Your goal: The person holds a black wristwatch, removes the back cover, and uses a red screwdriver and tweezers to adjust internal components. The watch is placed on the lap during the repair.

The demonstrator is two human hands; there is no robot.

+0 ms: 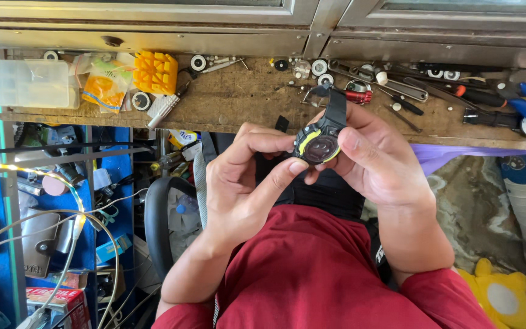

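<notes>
Filling the lower view, the person's red-clothed lap lies under two raised forearms, beyond them a cluttered wooden workbench [232, 100]. Both hands meet in front of its edge around a black wristwatch [319, 145] with yellow-green trim: right hand [369, 161] cradling the case, thumb on its rim, left hand [245, 176] pinching the opposite side. It looks light and rigid, its dial glass probably scratch-prone, best gripped by the case edges.
</notes>
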